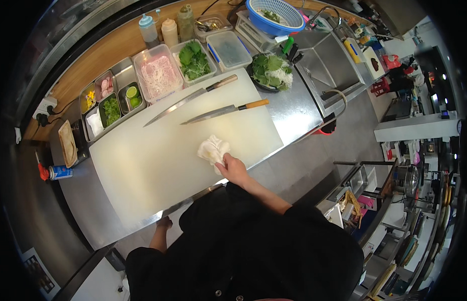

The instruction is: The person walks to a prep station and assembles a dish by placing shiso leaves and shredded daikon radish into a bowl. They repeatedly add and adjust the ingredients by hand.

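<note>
Here the right hand (234, 169) fingers clench the white cloth (212, 149) on the cutting board (158, 155)

A steel counter (293, 113) runs across the middle of the frame, with a wooden ledge (118, 42) behind it at upper left. A sink (326, 62) sits at upper right. Grey floor (313, 165) spreads right of centre, beside cluttered shelves (394, 220) at lower right.

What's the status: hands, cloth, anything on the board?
Right hand gripping white cloth on cutting board. Left hand at counter's near edge, holding nothing visible. Two knives lie on board beyond the cloth.
</note>
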